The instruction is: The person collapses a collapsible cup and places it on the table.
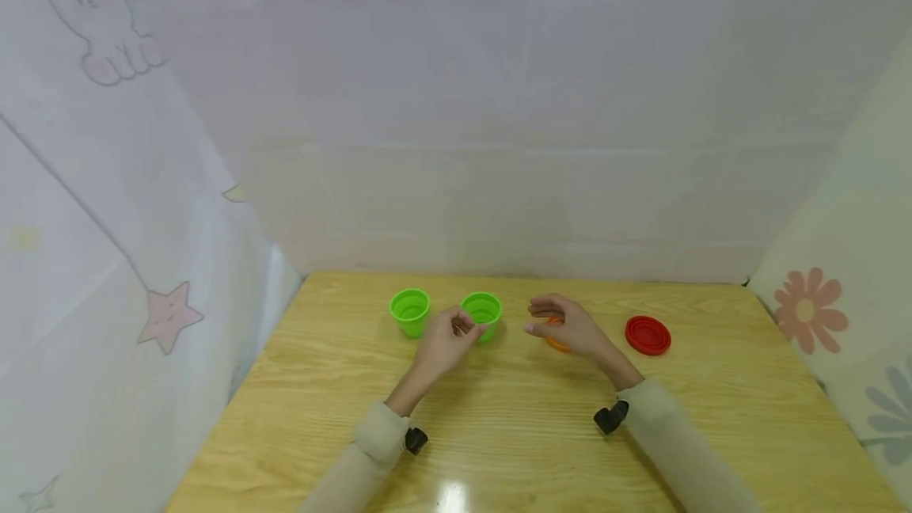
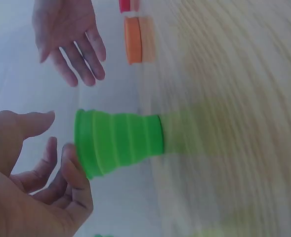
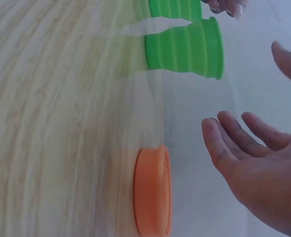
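Two expanded green collapsible cups stand upright on the table: a left green cup [image 1: 409, 313] and a right green cup [image 1: 481, 307]. My left hand [image 1: 442, 348] is at the near side of the right cup, thumb and fingers apart. In the left wrist view its fingertips overlap the rim of that green cup [image 2: 119, 140]; whether they touch is unclear. Over a collapsed orange cup [image 3: 152, 192] hovers my right hand [image 1: 575, 332], fingers loosely bent around nothing. From the head, that hand hides most of the orange cup.
A flat, collapsed red cup [image 1: 647, 336] lies right of the orange one. The wooden table [image 1: 499, 434] meets a pale cloth backdrop [image 1: 527, 141] behind, with printed cloth on both sides. Each wrist wears a small black camera.
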`<action>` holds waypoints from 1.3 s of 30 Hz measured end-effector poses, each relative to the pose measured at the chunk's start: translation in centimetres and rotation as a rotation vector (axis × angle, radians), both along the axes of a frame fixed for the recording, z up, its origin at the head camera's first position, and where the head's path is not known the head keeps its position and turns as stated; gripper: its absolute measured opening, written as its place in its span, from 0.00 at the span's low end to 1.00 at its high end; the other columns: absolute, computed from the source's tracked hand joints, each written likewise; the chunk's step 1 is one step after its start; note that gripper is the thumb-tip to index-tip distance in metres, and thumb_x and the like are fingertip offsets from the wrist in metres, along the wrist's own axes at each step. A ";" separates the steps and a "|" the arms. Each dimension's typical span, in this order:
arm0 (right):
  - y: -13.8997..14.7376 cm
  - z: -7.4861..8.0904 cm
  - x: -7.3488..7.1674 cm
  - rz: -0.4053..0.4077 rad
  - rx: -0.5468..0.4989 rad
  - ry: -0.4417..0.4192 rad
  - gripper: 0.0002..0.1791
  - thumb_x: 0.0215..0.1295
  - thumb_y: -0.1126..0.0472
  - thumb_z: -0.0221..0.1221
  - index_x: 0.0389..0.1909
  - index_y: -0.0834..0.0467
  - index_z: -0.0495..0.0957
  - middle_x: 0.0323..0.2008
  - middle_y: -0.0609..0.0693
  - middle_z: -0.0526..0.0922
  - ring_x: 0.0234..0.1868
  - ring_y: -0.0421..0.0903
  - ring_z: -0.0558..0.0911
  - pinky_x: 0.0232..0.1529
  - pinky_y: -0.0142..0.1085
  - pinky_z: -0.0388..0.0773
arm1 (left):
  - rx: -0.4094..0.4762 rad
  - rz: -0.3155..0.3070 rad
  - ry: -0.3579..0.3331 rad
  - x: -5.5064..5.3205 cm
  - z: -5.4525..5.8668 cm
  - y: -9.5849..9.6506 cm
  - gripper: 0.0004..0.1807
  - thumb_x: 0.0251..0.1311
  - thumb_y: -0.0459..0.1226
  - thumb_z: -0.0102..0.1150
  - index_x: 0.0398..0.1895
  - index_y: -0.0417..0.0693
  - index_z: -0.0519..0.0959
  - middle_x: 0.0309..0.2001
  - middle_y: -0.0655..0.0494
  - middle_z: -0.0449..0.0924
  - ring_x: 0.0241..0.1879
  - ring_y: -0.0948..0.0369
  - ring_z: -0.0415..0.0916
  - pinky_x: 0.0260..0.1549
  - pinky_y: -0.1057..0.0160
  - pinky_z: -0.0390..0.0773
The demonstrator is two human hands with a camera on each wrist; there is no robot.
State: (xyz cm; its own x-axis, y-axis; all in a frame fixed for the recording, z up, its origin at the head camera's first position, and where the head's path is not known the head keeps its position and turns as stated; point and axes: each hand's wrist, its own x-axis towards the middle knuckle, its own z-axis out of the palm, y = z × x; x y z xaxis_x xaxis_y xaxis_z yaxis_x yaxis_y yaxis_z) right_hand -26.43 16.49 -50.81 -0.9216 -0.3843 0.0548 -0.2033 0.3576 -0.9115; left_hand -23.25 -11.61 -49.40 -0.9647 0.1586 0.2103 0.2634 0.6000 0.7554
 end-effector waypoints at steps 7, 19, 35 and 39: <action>-2.1 -1.1 -0.3 0.092 -0.104 -0.026 0.42 0.67 0.52 0.72 0.77 0.57 0.64 0.74 0.66 0.70 0.74 0.65 0.72 0.74 0.61 0.73 | 0.103 0.052 -0.059 -0.5 -1.0 -1.9 0.22 0.63 0.49 0.75 0.48 0.44 0.81 0.49 0.46 0.82 0.44 0.53 0.78 0.41 0.58 0.82; -5.0 -2.2 -1.4 0.074 -0.084 -0.049 0.50 0.61 0.48 0.76 0.80 0.54 0.61 0.77 0.58 0.68 0.77 0.64 0.70 0.76 0.59 0.72 | 0.164 0.039 -0.174 -1.6 -1.7 -1.9 0.41 0.59 0.47 0.78 0.69 0.39 0.69 0.62 0.38 0.78 0.60 0.42 0.80 0.56 0.45 0.86; -6.4 -2.2 -3.5 0.118 -0.122 -0.085 0.48 0.64 0.57 0.75 0.80 0.60 0.61 0.77 0.58 0.69 0.76 0.61 0.72 0.74 0.55 0.76 | 0.262 -0.093 -0.271 -4.0 -2.0 -2.7 0.50 0.56 0.40 0.81 0.78 0.37 0.63 0.70 0.36 0.75 0.68 0.40 0.77 0.67 0.43 0.81; -6.4 -2.4 -3.7 0.121 -0.129 -0.108 0.48 0.64 0.58 0.74 0.80 0.59 0.60 0.77 0.59 0.69 0.75 0.60 0.73 0.72 0.52 0.78 | 0.308 -0.147 -0.308 -4.2 -2.1 -2.5 0.46 0.59 0.37 0.78 0.78 0.39 0.64 0.70 0.38 0.76 0.69 0.41 0.76 0.67 0.44 0.81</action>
State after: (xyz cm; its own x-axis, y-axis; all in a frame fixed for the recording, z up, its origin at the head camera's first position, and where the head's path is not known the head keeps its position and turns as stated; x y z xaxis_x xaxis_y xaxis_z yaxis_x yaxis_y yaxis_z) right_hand -30.16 10.04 -53.26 -0.8722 -0.4890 0.0141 -0.1365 0.2156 -0.9669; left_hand -27.50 -14.16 -51.52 -0.9616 0.2732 -0.0243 0.0635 0.3080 0.9493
